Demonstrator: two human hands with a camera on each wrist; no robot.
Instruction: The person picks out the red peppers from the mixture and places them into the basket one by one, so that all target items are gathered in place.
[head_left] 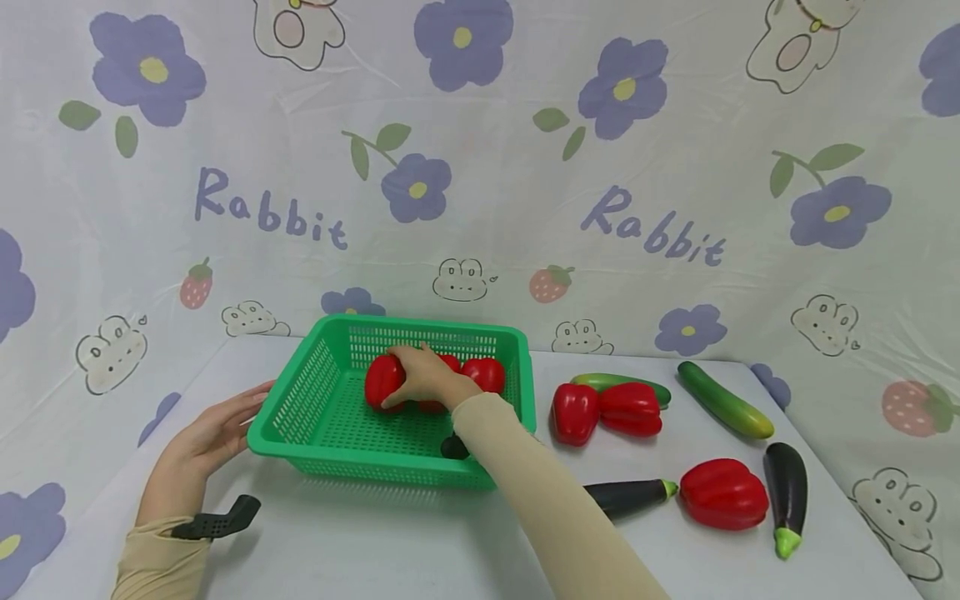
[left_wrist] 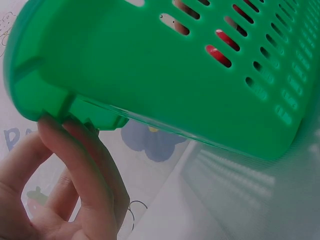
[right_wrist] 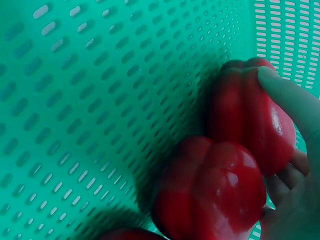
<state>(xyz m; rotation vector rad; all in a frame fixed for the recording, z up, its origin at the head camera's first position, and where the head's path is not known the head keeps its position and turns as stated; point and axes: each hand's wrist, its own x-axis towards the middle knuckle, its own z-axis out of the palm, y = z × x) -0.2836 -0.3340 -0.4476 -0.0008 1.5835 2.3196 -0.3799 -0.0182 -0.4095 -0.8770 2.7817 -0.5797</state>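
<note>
My right hand (head_left: 423, 373) reaches into a green plastic basket (head_left: 300, 392) and grips a red bell pepper (head_left: 382, 383). In the right wrist view, the thumb lies across the top of that pepper (right_wrist: 245, 115), and another red bell pepper (right_wrist: 210, 185) sits beside it. More red bell peppers (head_left: 486, 374) are at the basket's right side, partly behind my hand. A dark eggplant end (head_left: 453, 447) shows by my sleeve. At the basket's left end, my left hand (head_left: 217, 429) touches the rim with its fingertips (left_wrist: 52, 132), the fingers loosely bent.
Right of the basket lie two red bell peppers (head_left: 576, 414), with a cucumber (head_left: 600, 381) behind them. Farther right are another cucumber (head_left: 723, 400), a large red bell pepper (head_left: 723, 494) and two eggplants (head_left: 786, 492), one partly behind my right sleeve. A patterned cloth (head_left: 480, 233) hangs behind the table.
</note>
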